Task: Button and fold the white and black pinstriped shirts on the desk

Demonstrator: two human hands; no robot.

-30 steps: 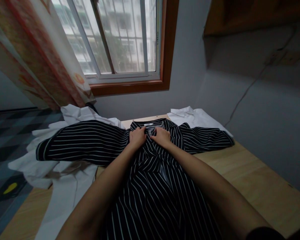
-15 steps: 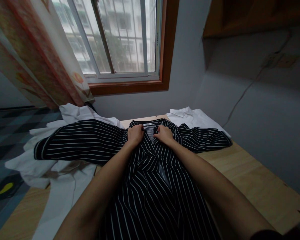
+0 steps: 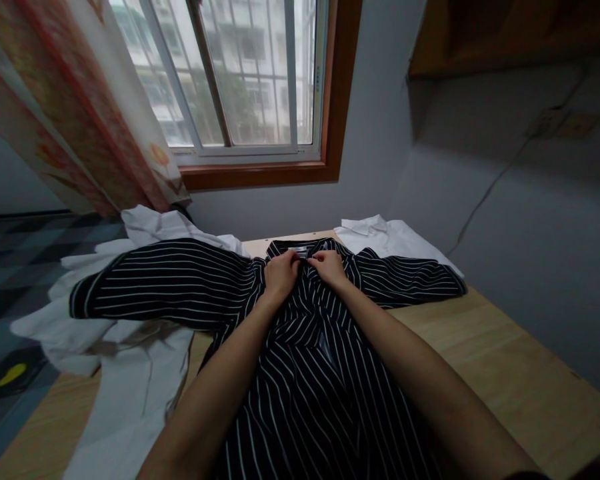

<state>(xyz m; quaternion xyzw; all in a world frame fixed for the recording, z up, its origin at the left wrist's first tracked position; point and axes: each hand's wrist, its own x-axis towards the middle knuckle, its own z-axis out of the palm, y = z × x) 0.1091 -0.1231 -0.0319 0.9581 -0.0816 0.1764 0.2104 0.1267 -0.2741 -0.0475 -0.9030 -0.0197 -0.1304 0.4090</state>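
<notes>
A black shirt with thin white stripes (image 3: 180, 283) lies spread on a wooden table (image 3: 505, 373), sleeves out to both sides, collar towards the window. My left hand (image 3: 281, 272) and my right hand (image 3: 327, 265) sit side by side at the collar. Both have their fingers curled and pinch the front edges of the striped shirt, pulling them together just below the neckline.
A folded white garment (image 3: 395, 237) lies at the table's far right corner. More white clothing (image 3: 125, 373) is heaped at the left and hangs over the table edge. Behind are a window (image 3: 240, 73) and a patterned curtain (image 3: 80, 107); a grey wall runs along the right.
My hands were apart on the two collar sides half a second ago. Now they have come together at the middle, bringing the shirt's front edges closed.
</notes>
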